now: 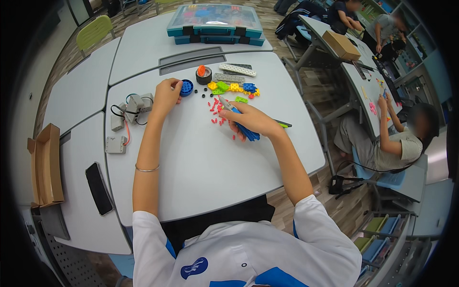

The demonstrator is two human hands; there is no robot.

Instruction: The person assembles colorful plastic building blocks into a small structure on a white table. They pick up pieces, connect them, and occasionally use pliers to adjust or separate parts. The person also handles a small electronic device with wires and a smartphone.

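Note:
My left hand (166, 97) is closed, its fingertips pinching the near side of a blue round wheel-like piece (187, 87) at the table's left middle. Held in my right hand (252, 118) is a grey-tipped blue tool (247, 134), its tapering tip pointing far left; the fingers hide its middle. Below and around that tip lie several small pink pegs (215, 113). A green and black pen-like stick (283, 124) lies beside my right hand. Small black pieces (204, 94) are scattered next to the blue piece.
Beyond my hands are a black tyre (203, 76), grey beams (229, 78), a white beam (237, 70) and a yellow, green and blue assembly (234, 87). Wired grey modules (135, 104) sit left, a phone (99, 188) farther left. Teal cases (215, 28) stand behind. People work at right.

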